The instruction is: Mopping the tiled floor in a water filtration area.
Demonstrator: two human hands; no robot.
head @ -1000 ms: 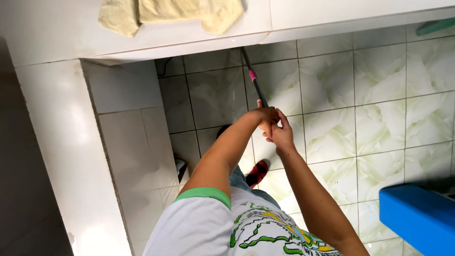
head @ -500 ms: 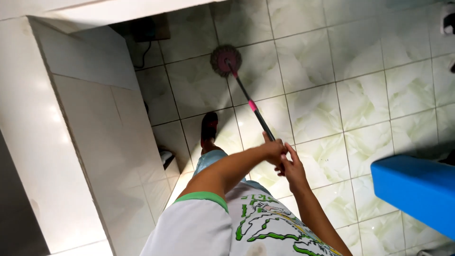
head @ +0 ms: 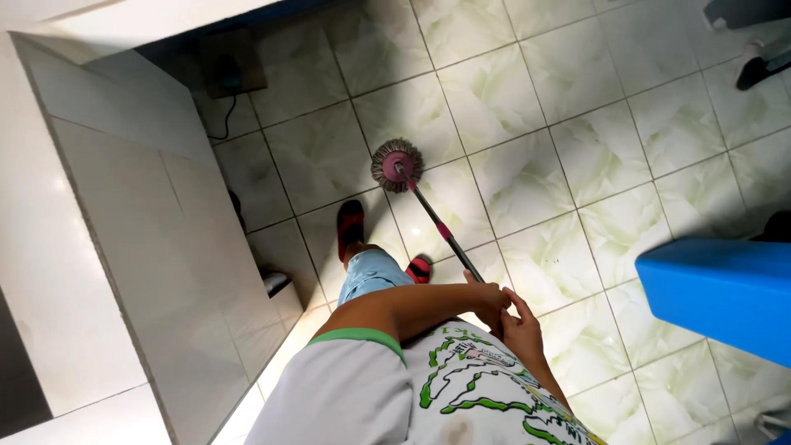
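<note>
While both hands (head: 504,313) close their grip on its handle, the mop (head: 428,216) slants head-down toward upper left.

The round grey-fringed mop head with its pink hub (head: 396,165) was out of sight under the white tiled counter (head: 124,206) a second ago; now it's pulled back onto the open pale green marbled floor tiles (head: 527,99), closer to the red slippers (head: 351,227).
</note>
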